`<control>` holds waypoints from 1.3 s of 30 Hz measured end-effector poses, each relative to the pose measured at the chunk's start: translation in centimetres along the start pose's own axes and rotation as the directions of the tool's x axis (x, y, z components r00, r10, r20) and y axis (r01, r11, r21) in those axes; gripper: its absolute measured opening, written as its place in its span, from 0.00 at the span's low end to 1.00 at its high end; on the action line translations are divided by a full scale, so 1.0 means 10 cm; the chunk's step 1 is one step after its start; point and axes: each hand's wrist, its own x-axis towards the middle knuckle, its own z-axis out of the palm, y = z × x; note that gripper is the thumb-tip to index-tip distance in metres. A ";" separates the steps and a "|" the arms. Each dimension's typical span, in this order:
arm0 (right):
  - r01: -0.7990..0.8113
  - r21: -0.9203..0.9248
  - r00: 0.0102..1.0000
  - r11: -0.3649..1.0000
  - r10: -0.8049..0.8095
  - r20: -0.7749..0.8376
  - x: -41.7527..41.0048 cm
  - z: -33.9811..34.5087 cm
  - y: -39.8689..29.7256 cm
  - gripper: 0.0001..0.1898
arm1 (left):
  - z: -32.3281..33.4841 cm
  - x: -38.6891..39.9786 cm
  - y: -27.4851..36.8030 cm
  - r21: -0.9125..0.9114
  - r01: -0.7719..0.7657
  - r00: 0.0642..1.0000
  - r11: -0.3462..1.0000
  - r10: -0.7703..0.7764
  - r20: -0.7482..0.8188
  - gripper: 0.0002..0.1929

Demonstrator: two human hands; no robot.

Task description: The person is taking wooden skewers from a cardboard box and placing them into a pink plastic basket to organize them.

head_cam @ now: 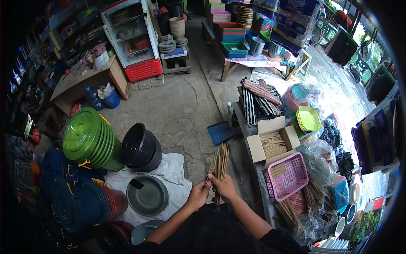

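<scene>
A bundle of thin wooden sticks (223, 158) stands nearly upright in front of my body, with my right hand (225, 188) wrapped around its lower half. Beside it, my left hand (199, 194) pinches one or a few sticks at the bundle's left side. Both hands are close together, and the right thumb reaches towards the left fingertips. To the right, an open cardboard box (253, 148) holds many similar pale sticks (273, 144). A pink plastic basket (287, 194) in front of the box has a small group of short sticks (278, 170) inside.
The box and basket rest on a low bench (243, 133) with striped folded textiles (263, 98). A blue dustpan (220, 132) lies on the concrete floor (165, 108). At left stand stacked green tubs (87, 136), black basins (141, 147) and a grey basin (147, 195).
</scene>
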 end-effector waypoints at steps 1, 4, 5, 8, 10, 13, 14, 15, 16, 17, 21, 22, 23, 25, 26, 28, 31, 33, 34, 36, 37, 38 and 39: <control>0.001 0.001 1.000 1.000 -0.001 -0.002 0.01 -0.01 0.04 0.11 | 0.02 0.00 0.01 -0.054 0.032 0.999 0.998 -0.031 0.010 0.11; -0.005 0.047 1.000 0.999 0.006 -0.028 0.06 0.00 0.17 0.09 | 0.09 0.01 -0.01 -0.077 0.036 0.999 0.996 -0.037 -0.017 0.15; -0.018 0.093 0.999 0.996 0.022 -0.043 0.07 0.00 0.19 0.09 | 0.10 0.01 -0.04 -0.047 0.008 0.999 0.999 -0.011 -0.054 0.20; -0.032 0.136 0.996 0.990 0.044 -0.084 0.11 0.00 0.22 0.09 | 0.09 0.05 -0.18 0.093 -0.133 0.987 0.987 0.140 -0.081 0.26; -0.036 0.134 0.992 0.990 0.052 -0.113 0.11 0.01 0.19 0.10 | 0.11 0.07 -0.19 0.098 -0.149 0.983 0.984 0.158 -0.095 0.25; -0.111 0.304 0.980 0.946 0.156 -0.126 0.11 -0.01 0.18 0.11 | 0.13 0.06 -0.13 0.046 -0.116 0.983 0.992 0.121 -0.140 0.26; -0.114 0.299 0.974 0.947 0.166 -0.154 0.12 -0.05 0.23 0.11 | 0.13 0.05 -0.12 -0.012 -0.069 0.983 0.998 0.065 -0.169 0.27; -0.115 0.294 0.968 0.949 0.173 -0.180 0.14 -0.09 0.27 0.11 | 0.11 0.05 -0.13 -0.011 -0.069 0.983 0.998 0.066 -0.170 0.27; -0.114 0.295 0.968 0.949 0.173 -0.181 0.18 -0.15 0.33 0.11 | 0.06 0.05 -0.17 0.064 -0.046 0.988 0.997 0.055 -0.142 0.27; -0.104 0.301 0.971 0.948 0.162 -0.174 0.21 -0.24 0.40 0.11 | 0.02 0.06 -0.20 0.140 -0.026 0.993 0.990 0.042 -0.114 0.27; -0.072 0.348 0.984 0.935 0.123 -0.127 0.21 -0.25 0.29 0.12 | -0.08 0.09 -0.08 0.084 0.025 0.987 0.996 -0.012 -0.160 0.30; -0.071 0.348 0.984 0.935 0.123 -0.129 0.21 -0.25 0.30 0.12 | -0.11 0.12 -0.06 0.043 0.034 0.996 0.999 -0.030 -0.078 0.31; -0.061 0.350 0.988 0.935 0.107 -0.113 0.22 -0.23 0.32 0.12 | -0.12 0.15 -0.04 0.002 0.045 0.999 0.999 -0.045 0.005 0.32; -0.050 0.351 0.992 0.935 0.089 -0.094 0.21 -0.17 0.31 0.12 | -0.11 0.18 0.03 0.012 0.028 0.995 1.000 -0.029 0.096 0.36; -0.075 0.364 0.994 0.928 0.100 -0.049 0.17 -0.15 0.31 0.12 | -0.08 0.19 0.03 -0.018 -0.001 0.991 1.000 0.004 0.137 0.39; -0.081 0.332 0.996 0.940 0.092 -0.016 0.08 -0.03 0.21 0.14 | -0.03 0.21 0.06 0.035 -0.017 0.977 0.999 0.009 0.213 0.45; 0.039 0.198 0.997 0.979 -0.025 -0.071 0.13 -0.06 0.33 0.13 | 0.06 0.25 0.08 0.225 -0.165 0.965 0.960 0.109 0.240 0.45; 0.097 0.138 0.991 0.986 -0.083 -0.104 0.14 -0.06 0.39 0.11 | 0.09 0.25 0.03 0.172 -0.122 0.966 0.977 0.078 0.246 0.44; 0.152 0.074 0.981 0.986 -0.142 -0.131 0.14 -0.04 0.37 0.10 | 0.07 0.28 -0.07 0.170 -0.168 0.959 0.971 0.121 0.258 0.41; 0.160 0.040 0.984 0.986 -0.156 -0.090 0.10 -0.03 0.26 0.10 | 0.07 0.29 -0.16 0.169 -0.212 0.950 0.962 0.162 0.268 0.38; 0.170 0.007 0.984 0.986 -0.169 -0.051 0.09 -0.03 0.21 0.10 | 0.10 0.27 -0.17 0.215 -0.261 0.948 0.941 0.207 0.243 0.36; 0.170 0.009 0.984 0.985 -0.169 -0.050 0.12 -0.06 0.25 0.10 | 0.11 0.26 -0.17 0.262 -0.307 0.942 0.915 0.253 0.219 0.34; 0.219 -0.123 0.974 0.968 -0.225 -0.037 0.16 -0.10 0.27 0.12 | 0.13 0.26 -0.17 0.263 -0.309 0.941 0.914 0.253 0.226 0.34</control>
